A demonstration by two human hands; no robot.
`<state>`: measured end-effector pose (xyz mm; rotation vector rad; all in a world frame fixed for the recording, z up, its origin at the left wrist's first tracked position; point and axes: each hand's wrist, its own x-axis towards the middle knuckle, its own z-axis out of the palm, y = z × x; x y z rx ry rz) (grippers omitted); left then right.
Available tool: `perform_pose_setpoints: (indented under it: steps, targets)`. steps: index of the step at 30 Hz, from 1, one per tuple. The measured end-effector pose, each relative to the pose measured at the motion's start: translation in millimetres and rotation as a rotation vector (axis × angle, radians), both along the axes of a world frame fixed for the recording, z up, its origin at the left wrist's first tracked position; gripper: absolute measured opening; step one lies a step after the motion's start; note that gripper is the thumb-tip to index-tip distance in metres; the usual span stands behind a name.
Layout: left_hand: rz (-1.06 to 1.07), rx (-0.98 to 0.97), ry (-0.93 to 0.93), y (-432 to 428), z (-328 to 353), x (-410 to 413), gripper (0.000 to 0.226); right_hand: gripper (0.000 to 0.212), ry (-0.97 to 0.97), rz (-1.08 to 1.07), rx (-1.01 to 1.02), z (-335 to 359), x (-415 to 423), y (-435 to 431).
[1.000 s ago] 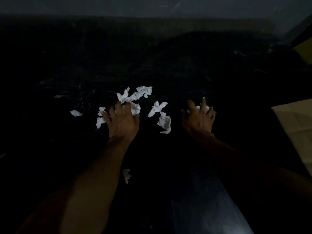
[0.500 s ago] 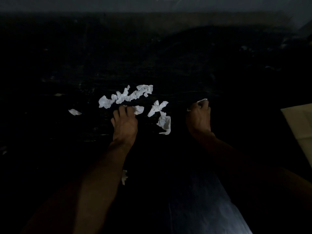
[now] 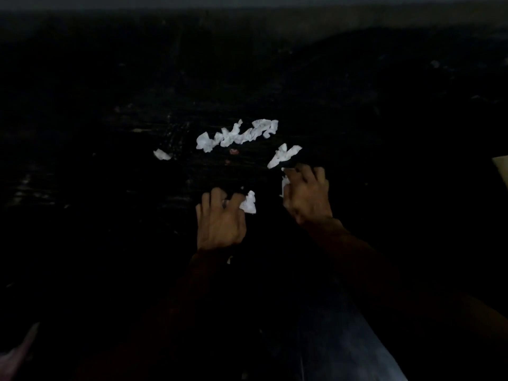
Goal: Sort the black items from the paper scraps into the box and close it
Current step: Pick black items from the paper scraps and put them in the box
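White paper scraps lie scattered on a very dark surface (image 3: 110,188), and the black items the task calls for cannot be told apart from that surface in this dim light. The largest run of crumpled scraps (image 3: 237,134) stretches in a ragged line beyond both hands. A separate twisted scrap (image 3: 283,155) sits just past the right hand's fingertips, and a small lone scrap (image 3: 162,154) lies well apart to the left.

The left hand (image 3: 220,221) is palm down with its fingers curled, and a white paper scrap (image 3: 248,203) shows right at its thumb side, touching or pinched by the fingers; which of the two is unclear. The right hand (image 3: 308,193) is also palm down, fingers bent, with a sliver of white paper (image 3: 285,185) visible against its inner edge, seemingly gripped. Something dark may lie under its fingertips, but that cannot be told.

A pale cardboard corner (image 3: 501,167), possibly the box, shows at the right edge, well apart from both hands.
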<state>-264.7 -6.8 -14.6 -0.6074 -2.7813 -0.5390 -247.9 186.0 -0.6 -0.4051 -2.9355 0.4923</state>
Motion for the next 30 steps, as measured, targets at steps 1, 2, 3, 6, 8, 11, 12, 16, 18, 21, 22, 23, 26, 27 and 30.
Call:
perform_pose_setpoints:
  steps: [1, 2, 3, 6, 8, 11, 12, 16, 18, 21, 22, 23, 26, 27, 30]
  targets:
    - [0.013, -0.026, -0.005, -4, -4, 9, 0.028, 0.057, -0.012, -0.021, 0.009, -4, 3, -3]
    - [0.021, -0.057, 0.016, -7, -9, 17, 0.028, 0.053, -0.006, -0.036, 0.013, -7, 4, -6]
    - [0.017, -0.103, 0.059, -9, -15, 23, 0.030, 0.050, -0.003, -0.038, 0.021, -9, 5, -9]
    - [0.005, -0.268, 0.155, -13, -29, 28, 0.042, 0.039, -0.007, -0.024, 0.055, -18, 4, -13]
    - [0.014, -0.264, 0.192, -10, -32, 19, 0.037, 0.032, -0.029, -0.043, 0.064, -19, 0, -14]
    - [-0.066, -0.195, 0.097, -7, -25, 11, 0.026, 0.035, 0.061, -0.020, 0.009, -17, -5, -11]
    - [-0.090, -0.159, 0.029, -6, -19, 5, 0.026, 0.032, 0.116, -0.021, -0.020, -15, -7, -9]
    - [-0.055, -0.048, -0.086, 1, 18, -38, 0.035, 0.030, 0.235, -0.061, -0.021, 1, -29, -2]
    - [0.011, -0.036, -0.038, 4, 32, -67, 0.040, 0.035, 0.190, -0.061, -0.004, 13, -45, 2]
    - [0.045, -0.006, 0.048, 2, 38, -104, 0.048, 0.035, 0.206, -0.034, 0.092, 18, -67, 6]
    - [0.047, -0.010, 0.046, 0, 35, -114, 0.048, 0.034, 0.177, -0.017, 0.101, 13, -74, 7]
    - [0.049, -0.022, 0.044, -3, 32, -122, 0.045, 0.033, 0.132, -0.006, 0.107, 7, -80, 7]
    - [0.054, -0.172, 0.017, -5, 20, -138, 0.047, 0.035, 0.001, 0.020, 0.154, -15, -86, 5]
    - [0.031, -0.243, 0.006, -4, 16, -139, 0.048, 0.037, 0.017, 0.010, 0.139, -21, -85, 5]
    - [0.014, -0.295, -0.089, 2, 2, -137, 0.044, 0.029, 0.087, -0.008, 0.079, -34, -87, 6]
